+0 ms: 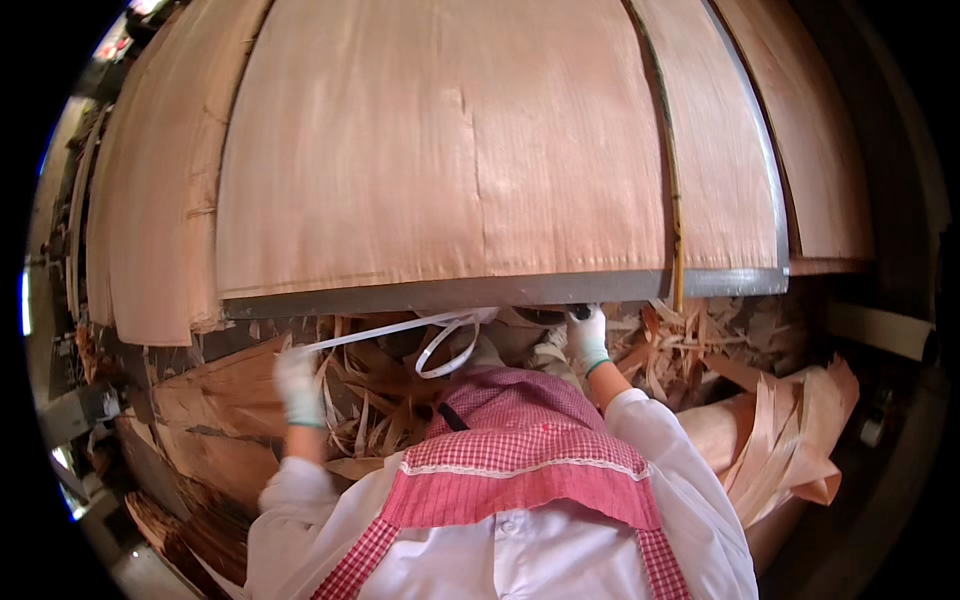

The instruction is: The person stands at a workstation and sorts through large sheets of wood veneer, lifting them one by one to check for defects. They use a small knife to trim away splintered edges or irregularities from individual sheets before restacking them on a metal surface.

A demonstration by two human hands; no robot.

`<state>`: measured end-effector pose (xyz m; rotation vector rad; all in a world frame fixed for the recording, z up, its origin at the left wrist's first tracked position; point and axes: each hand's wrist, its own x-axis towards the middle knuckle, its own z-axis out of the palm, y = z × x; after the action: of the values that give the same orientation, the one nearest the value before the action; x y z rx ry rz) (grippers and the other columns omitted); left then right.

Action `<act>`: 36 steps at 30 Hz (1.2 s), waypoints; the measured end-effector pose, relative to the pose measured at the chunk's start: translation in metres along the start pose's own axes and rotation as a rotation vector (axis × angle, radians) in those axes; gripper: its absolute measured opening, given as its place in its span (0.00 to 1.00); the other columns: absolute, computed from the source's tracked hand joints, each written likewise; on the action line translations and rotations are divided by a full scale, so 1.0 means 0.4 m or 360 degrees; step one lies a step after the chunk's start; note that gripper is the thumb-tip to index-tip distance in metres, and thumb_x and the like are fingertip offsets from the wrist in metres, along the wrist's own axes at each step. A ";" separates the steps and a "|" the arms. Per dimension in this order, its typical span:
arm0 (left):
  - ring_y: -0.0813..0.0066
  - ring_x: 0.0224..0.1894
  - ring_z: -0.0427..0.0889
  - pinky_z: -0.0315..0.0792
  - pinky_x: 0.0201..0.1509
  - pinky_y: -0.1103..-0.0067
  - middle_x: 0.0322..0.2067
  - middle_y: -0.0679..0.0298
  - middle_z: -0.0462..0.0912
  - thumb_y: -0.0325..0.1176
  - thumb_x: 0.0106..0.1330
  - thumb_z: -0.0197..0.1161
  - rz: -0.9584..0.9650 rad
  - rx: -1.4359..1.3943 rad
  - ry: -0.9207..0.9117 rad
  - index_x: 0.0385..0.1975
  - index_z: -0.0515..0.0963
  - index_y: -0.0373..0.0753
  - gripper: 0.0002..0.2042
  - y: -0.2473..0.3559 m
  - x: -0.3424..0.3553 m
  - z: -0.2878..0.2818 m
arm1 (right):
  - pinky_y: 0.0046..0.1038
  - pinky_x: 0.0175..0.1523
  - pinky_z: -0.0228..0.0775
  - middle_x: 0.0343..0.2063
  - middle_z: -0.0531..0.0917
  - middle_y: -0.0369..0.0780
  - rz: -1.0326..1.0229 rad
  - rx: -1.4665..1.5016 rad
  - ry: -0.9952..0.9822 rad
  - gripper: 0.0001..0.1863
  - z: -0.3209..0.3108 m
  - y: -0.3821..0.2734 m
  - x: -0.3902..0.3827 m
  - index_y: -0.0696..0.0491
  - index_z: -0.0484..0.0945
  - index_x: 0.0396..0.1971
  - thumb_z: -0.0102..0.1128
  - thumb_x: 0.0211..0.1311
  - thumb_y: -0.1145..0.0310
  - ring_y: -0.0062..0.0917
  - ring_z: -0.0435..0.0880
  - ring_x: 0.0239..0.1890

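My left hand (300, 382) is in a white glove, slightly blurred, closed on one end of a white strap (380, 332) at the lower left. The strap runs rightward under the front of the steel edge (430, 296) and hangs in a loop below it. My gloved right hand (588, 338) is closed around a small black thing (580, 312) at the underside of that edge, right of the loop; what it is I cannot make out. Pale wood veneer sheets (440, 170) lie on top of the steel.
Torn veneer scraps (675, 340) are strewn beneath the edge, with a curled veneer piece (800, 450) at the lower right and a broad scrap (210, 400) at the left. A yellow-brown strip (678, 240) crosses the sheets near the right. A pale roll (880, 330) sits at the far right.
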<state>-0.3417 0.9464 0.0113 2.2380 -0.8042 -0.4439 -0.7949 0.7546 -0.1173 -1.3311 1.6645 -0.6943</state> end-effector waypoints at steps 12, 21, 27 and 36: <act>0.72 0.32 0.77 0.72 0.38 0.74 0.28 0.59 0.77 0.35 0.61 0.64 0.0572 -0.0079 -0.0592 0.31 0.75 0.34 0.10 0.414 -0.088 0.137 | 0.35 0.59 0.70 0.57 0.71 0.52 -0.1027 0.0217 -0.1200 0.18 -0.034 -0.499 -0.131 0.56 0.73 0.50 0.50 0.58 0.80 0.45 0.72 0.59; 0.83 0.35 0.77 0.73 0.41 0.84 0.31 0.66 0.80 0.23 0.64 0.59 0.0372 -0.0969 -0.0874 0.35 0.72 0.33 0.03 0.716 -0.200 0.315 | 0.19 0.40 0.69 0.32 0.79 0.35 -0.0347 0.0580 -0.1347 0.12 -0.232 -0.581 -0.083 0.59 0.72 0.47 0.54 0.68 0.70 0.16 0.75 0.35; 0.76 0.47 0.77 0.72 0.53 0.78 0.46 0.60 0.79 0.35 0.70 0.55 0.0380 -0.0915 -0.0888 0.57 0.71 0.32 0.19 0.657 0.007 0.409 | 0.26 0.34 0.73 0.28 0.85 0.40 -0.0208 -0.0354 -0.0700 0.13 -0.433 -0.505 0.152 0.58 0.81 0.39 0.53 0.54 0.83 0.24 0.81 0.28; 0.56 0.68 0.58 0.48 0.73 0.62 0.64 0.53 0.63 0.35 0.63 0.57 0.1124 0.0749 -0.0004 0.61 0.66 0.36 0.25 0.545 0.406 0.697 | 0.22 0.34 0.71 0.29 0.84 0.38 -0.0217 -0.0213 -0.0599 0.12 -0.155 -0.547 0.538 0.62 0.79 0.41 0.59 0.57 0.78 0.19 0.80 0.31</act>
<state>-0.4553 0.5774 -0.0373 2.1517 -1.7477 0.0974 -0.7566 0.4830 0.0339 -1.5724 1.3442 -0.3825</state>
